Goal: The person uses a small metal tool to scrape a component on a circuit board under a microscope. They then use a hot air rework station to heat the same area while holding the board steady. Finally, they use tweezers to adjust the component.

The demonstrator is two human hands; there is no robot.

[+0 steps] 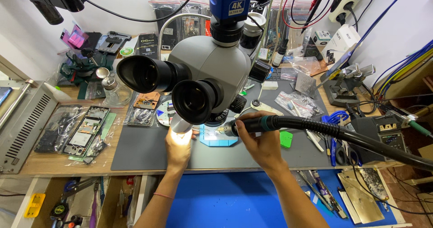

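Note:
A grey stereo microscope (203, 70) with two black eyepieces hangs over the bench, lit from below. Under it lies a light-blue holder plate (219, 139) on a dark grey work mat (140, 153). My right hand (259, 140) grips the black handle of a hot-air tool (266, 123), its metal nozzle pointing left at the plate; a thick black hose (361, 142) runs off to the right. My left hand (178, 147) rests on the mat just left of the plate, brightly lit. Whether its fingers pinch something is hidden by the microscope.
Opened phone bodies in clear bags (83, 131) lie at the left beside a grey metal box (25, 124). A glass bottle (112, 90) stands behind them. A rework station (381, 131), a green pad (286, 139), tweezers and cables crowd the right. A blue mat (225, 196) lies below.

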